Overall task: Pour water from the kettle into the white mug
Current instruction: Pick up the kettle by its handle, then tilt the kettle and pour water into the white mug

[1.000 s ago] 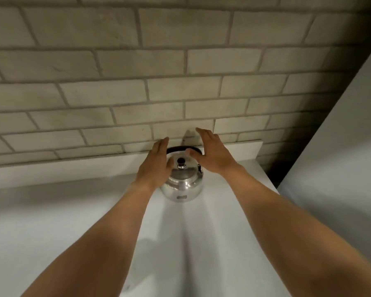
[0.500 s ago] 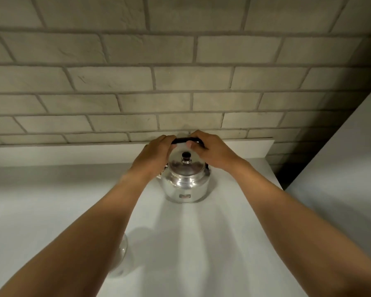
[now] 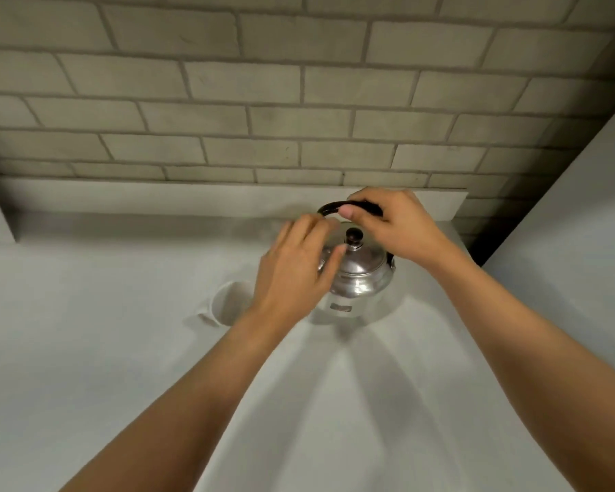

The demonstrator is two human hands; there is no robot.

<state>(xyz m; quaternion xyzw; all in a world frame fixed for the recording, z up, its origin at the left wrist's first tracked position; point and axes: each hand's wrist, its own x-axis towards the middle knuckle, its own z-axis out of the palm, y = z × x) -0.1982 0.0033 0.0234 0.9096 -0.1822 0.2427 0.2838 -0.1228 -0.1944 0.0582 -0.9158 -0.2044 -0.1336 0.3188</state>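
A shiny kettle (image 3: 357,275) sits on the white worktop (image 3: 121,349), close to the brick wall (image 3: 263,101). The right hand (image 3: 395,225) is curled tight around the kettle's black handle (image 3: 329,208), which arches over the top. The left hand (image 3: 295,271) lies against the kettle's left side with its fingers loose and partly spread. It is holding nothing, just steadying. The lid (image 3: 359,259) with its dark knob (image 3: 354,237) is on.

The mug (image 3: 229,303) stands just left of the kettle, on the worktop, partly hidden behind the left wrist. It is white like the worktop, so it is hard to see.

I think the lift is about to start, and no water has been poured yet.

What could go wrong? The mug is very near the left arm, so a bump could knock it over. The lid could slip off when the kettle tips if nothing holds it. If the kettle is hot, the left hand on the metal could get burned. I cannot see the spout, so the pour could miss the mug.
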